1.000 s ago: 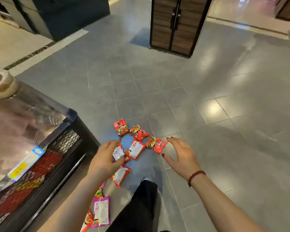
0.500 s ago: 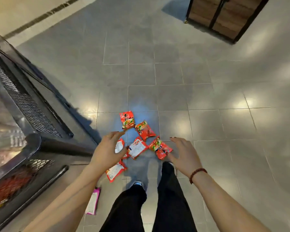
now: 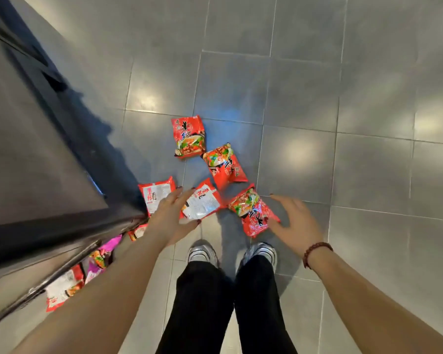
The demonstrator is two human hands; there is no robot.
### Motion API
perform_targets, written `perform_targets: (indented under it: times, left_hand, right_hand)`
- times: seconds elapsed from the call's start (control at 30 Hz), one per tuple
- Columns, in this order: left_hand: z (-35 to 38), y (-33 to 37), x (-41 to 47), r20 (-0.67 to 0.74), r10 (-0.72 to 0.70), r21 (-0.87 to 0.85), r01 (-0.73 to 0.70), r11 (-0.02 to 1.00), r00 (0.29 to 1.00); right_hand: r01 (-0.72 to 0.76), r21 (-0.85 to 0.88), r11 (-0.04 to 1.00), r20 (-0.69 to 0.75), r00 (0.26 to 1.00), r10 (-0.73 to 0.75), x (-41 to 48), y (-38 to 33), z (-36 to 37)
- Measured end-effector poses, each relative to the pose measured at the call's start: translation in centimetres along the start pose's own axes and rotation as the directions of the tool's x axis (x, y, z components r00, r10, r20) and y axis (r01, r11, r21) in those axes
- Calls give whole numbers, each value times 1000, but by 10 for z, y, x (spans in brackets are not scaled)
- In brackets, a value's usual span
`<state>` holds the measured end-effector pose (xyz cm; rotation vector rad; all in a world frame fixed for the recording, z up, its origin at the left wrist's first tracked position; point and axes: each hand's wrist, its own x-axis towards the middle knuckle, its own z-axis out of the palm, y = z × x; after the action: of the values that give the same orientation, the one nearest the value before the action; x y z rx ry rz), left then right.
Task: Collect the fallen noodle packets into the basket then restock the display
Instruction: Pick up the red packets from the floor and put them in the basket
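While red noodle packets lie scattered on the tiled floor by the dark display, the left hand and right hand hover above them, fingers spread, holding nothing; no basket visible, collection apparently barely begun.

The red noodle packets on the floor carry large black brush-style Chinese characters, too blurred to read. Two face-down packets show red Chinese characters above fine print, likewise illegible. Nothing else bears readable text.
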<state>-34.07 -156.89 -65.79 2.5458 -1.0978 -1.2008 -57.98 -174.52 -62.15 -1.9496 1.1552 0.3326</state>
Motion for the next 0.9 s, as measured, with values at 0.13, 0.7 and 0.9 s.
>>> perform_targets:
  times: [0.13, 0.7, 0.9]
  left_hand:
    - [71, -50, 87, 28, 31, 22, -31, 999, 999]
    - [202, -164, 196, 117, 169, 211, -191, 959, 979]
    - [212, -130, 154, 85, -23, -175, 38, 984, 996]
  right_hand:
    - [-59, -14, 998, 64, 996, 60, 74, 69, 78]
    - [-64, -188, 980, 175, 980, 98, 190, 170, 237]
    - [-250, 316, 915, 112, 968, 225, 158, 146, 236]
